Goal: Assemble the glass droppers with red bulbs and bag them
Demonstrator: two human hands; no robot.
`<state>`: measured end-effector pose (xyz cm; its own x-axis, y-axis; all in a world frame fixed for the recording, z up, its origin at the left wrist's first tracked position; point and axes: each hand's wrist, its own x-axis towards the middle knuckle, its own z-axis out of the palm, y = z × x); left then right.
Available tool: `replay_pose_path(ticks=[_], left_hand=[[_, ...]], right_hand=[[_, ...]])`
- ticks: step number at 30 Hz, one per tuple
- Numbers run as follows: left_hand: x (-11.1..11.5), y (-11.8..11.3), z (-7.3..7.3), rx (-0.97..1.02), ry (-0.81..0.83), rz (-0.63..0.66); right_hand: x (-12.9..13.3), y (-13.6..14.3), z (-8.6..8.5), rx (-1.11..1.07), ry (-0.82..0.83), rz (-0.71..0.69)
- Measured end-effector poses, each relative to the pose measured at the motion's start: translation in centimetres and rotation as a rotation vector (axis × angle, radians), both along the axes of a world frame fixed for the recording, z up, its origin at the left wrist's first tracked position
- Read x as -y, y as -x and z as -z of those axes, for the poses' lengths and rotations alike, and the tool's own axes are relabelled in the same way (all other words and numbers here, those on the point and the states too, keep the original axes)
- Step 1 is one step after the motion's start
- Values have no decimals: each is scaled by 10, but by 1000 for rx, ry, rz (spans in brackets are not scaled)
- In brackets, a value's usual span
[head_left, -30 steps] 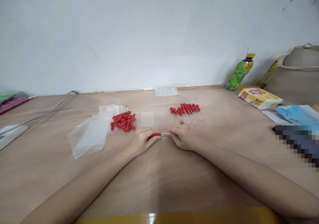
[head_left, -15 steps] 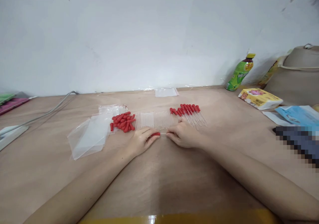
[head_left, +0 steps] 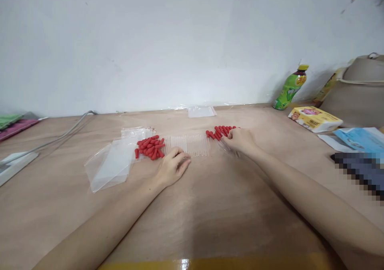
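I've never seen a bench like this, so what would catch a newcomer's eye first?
Probably the bright red rubber bulbs, heaped mid-table beside a row of clear thin tubes. To their right, the right hand reaches over a second group, red-capped tubes lying side by side. Further right, a green bottle with a yellow cap leans near the wall.
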<state>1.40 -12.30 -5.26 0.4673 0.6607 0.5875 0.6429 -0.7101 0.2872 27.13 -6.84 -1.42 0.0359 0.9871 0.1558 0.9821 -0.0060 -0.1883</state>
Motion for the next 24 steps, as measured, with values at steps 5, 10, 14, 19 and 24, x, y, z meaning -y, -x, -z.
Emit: replay_pose_path(ticks=[5,10,14,19,24], left_hand=[[-1,0,1,1,4,-18],[0,-1,-1,-9,36,-24],[-1,-1,-1,-9,33,-23],[0,0,0,-27,41,-32],[0,0,-1,-34,53,-34]], right_hand=[[-1,7,-2,61,90,-15],[1,16,0,50,59,-76],[2,25,1,98,38,-92],[-9,31,6,99,-13,-67],[-13,29,12,87,-41,-46]])
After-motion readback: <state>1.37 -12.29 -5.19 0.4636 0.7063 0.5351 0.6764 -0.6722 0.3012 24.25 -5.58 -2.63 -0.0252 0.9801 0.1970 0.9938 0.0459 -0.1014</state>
